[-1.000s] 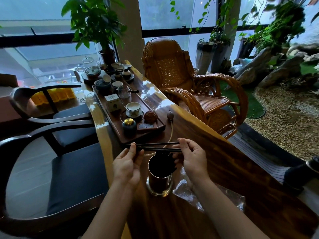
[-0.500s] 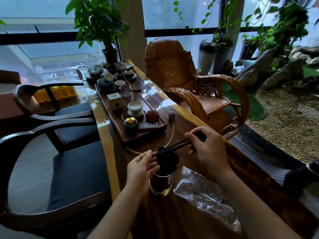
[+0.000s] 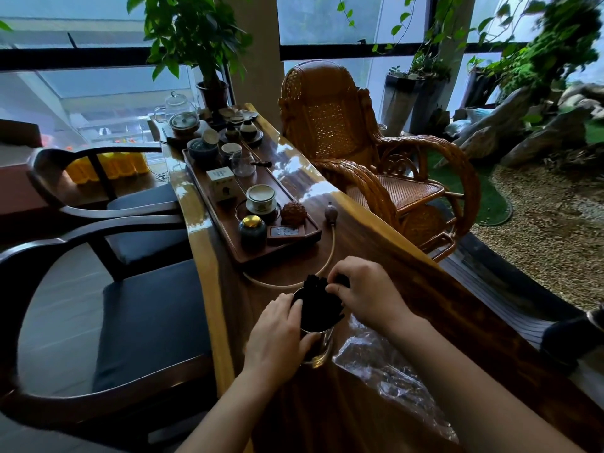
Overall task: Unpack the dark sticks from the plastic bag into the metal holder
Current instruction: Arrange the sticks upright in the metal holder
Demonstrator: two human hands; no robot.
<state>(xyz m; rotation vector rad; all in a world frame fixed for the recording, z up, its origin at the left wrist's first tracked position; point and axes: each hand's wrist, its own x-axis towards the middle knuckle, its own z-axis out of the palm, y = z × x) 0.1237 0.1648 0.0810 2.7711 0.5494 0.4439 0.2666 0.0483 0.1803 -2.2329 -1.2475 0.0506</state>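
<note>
A round metal holder point(image 3: 322, 346) stands on the wooden table point(image 3: 376, 266) just in front of me. A bundle of dark sticks point(image 3: 315, 304) stands upright inside it, tops showing above the rim. My left hand point(image 3: 277, 338) wraps the holder's left side and rim. My right hand point(image 3: 362, 295) is curled over the tops of the sticks, fingertips pinched on them. The clear plastic bag point(image 3: 389, 371) lies crumpled and flat on the table to the right of the holder, under my right forearm.
A long wooden tea tray point(image 3: 242, 253) with cups, jars and a small box lies beyond the holder. A pale hose point(image 3: 330, 253) curves between tray and holder. Dark armchairs point(image 3: 98, 289) stand left, a rattan rocking chair point(image 3: 359, 152) right.
The sticks went from held level above the holder, to tilted, to standing in it. My right hand dropped onto their tops. My left hand moved onto the holder.
</note>
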